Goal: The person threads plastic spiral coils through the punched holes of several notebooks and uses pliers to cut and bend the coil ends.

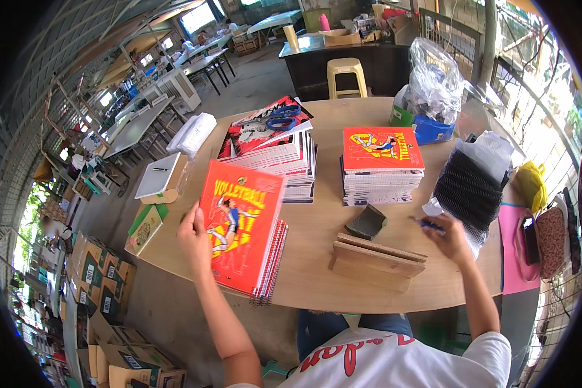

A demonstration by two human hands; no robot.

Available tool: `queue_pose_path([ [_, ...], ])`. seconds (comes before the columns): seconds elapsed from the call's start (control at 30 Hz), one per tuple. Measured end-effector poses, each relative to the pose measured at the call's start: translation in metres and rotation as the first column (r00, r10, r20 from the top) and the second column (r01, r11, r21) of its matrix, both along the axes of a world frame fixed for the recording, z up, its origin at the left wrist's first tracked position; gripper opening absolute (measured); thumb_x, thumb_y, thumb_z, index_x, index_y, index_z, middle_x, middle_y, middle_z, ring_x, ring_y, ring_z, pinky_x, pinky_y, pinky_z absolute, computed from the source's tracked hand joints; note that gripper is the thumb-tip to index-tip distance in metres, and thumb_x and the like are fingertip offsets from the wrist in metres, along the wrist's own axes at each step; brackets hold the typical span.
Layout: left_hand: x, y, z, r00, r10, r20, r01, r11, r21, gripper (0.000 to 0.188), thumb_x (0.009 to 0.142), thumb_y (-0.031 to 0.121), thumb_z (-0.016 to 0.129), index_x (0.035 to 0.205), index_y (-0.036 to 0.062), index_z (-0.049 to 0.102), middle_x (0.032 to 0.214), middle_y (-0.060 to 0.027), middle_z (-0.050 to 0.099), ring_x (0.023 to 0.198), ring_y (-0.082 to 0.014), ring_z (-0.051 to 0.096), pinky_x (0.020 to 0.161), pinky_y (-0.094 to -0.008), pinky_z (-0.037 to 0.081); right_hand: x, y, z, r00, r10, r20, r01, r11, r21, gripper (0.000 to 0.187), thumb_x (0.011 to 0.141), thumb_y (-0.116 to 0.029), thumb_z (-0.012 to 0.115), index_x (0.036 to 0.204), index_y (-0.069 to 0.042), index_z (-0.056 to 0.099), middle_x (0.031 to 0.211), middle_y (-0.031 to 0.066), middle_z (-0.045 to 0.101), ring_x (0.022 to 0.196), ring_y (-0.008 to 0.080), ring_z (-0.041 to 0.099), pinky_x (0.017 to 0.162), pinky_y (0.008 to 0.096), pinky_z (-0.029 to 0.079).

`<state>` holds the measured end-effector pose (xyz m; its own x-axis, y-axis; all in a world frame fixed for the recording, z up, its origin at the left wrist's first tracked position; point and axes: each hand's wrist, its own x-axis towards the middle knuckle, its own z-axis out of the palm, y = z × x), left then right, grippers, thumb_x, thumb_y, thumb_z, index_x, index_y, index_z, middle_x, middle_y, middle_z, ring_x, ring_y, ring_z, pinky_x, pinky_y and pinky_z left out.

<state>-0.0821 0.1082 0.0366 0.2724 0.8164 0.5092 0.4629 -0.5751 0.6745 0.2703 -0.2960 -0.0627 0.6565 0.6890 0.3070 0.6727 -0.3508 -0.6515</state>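
My left hand [194, 236] grips the left edge of a red notebook [244, 216] with a volleyball player on its cover. The notebook is slightly blurred and lies over a pile of spiral-bound notebooks [277, 258] at the table's front left. In my right hand [451, 240], closed at the right, is a small blue-handled tool [431, 225]; its exact kind is hard to make out. Between the hands are a wooden stand [378, 258] and a dark block [366, 222]. A stack of unbound notebooks [381, 184] with a similar red cover stands behind them.
Blue-handled scissors [283, 119] lie on a taller stack of printed sheets [284, 155] at back left. Black binding coils [469, 181] fill the right side. Behind them is a blue box [433, 129] with a plastic bag. Cardboard boxes [100, 275] stand on the floor at left.
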Motion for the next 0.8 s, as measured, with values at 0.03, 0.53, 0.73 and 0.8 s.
queue_pose_path([
  [0.03, -0.020, 0.022, -0.019, 0.995, 0.056, -0.078, -0.058, 0.998, -0.024, 0.031, 0.105, 0.021, 0.054, 0.128, 0.0057, 0.069, 0.118, -0.0166, 0.072, 0.104, -0.0281, 0.071, 0.089, -0.0389, 0.054, -0.008, 0.010, -0.018, 1.000, -0.008, -0.019, 0.007, 1.000, -0.029, 0.029, 0.083, -0.016, 0.079, 0.109, -0.003, 0.074, 0.091, 0.0166, 0.069, 0.085, 0.0336, 0.068, 0.076, 0.0421, 0.053],
  [0.53, -0.045, 0.029, -0.097, 0.816, 0.291, -0.500, -0.359, 0.932, -0.043, 0.026, 0.097, 0.021, 0.063, 0.121, 0.0180, 0.074, 0.107, -0.0076, 0.064, 0.104, -0.0298, 0.063, 0.089, -0.0467, 0.052, -0.040, 0.006, -0.031, 0.933, 0.269, -0.237, -0.130, 0.869, 0.477, 0.050, 0.080, -0.024, 0.082, 0.121, 0.001, 0.065, 0.120, 0.0222, 0.060, 0.112, 0.0403, 0.059, 0.099, 0.0429, 0.048],
  [0.73, 0.023, -0.036, -0.046, 0.980, 0.191, -0.063, -0.152, 0.908, 0.390, 0.036, 0.093, 0.009, 0.069, 0.129, 0.0088, 0.069, 0.130, -0.0133, 0.055, 0.116, -0.0305, 0.059, 0.095, -0.0448, 0.052, -0.064, 0.009, -0.011, 0.982, 0.184, -0.030, -0.176, 0.968, 0.179, 0.046, 0.074, -0.014, 0.086, 0.111, 0.003, 0.066, 0.106, 0.0195, 0.068, 0.094, 0.0383, 0.067, 0.083, 0.0416, 0.054],
  [0.8, 0.137, -0.107, -0.010, 0.824, -0.544, 0.158, 0.560, 0.824, -0.082, 0.032, 0.094, 0.009, 0.070, 0.126, 0.0029, 0.069, 0.119, -0.0149, 0.064, 0.107, -0.0244, 0.065, 0.094, -0.0399, 0.054, -0.046, 0.018, -0.007, 0.981, 0.189, -0.044, -0.180, 0.971, 0.160, 0.046, 0.072, -0.011, 0.087, 0.111, 0.002, 0.066, 0.100, 0.0181, 0.068, 0.093, 0.0394, 0.068, 0.080, 0.0413, 0.055],
])
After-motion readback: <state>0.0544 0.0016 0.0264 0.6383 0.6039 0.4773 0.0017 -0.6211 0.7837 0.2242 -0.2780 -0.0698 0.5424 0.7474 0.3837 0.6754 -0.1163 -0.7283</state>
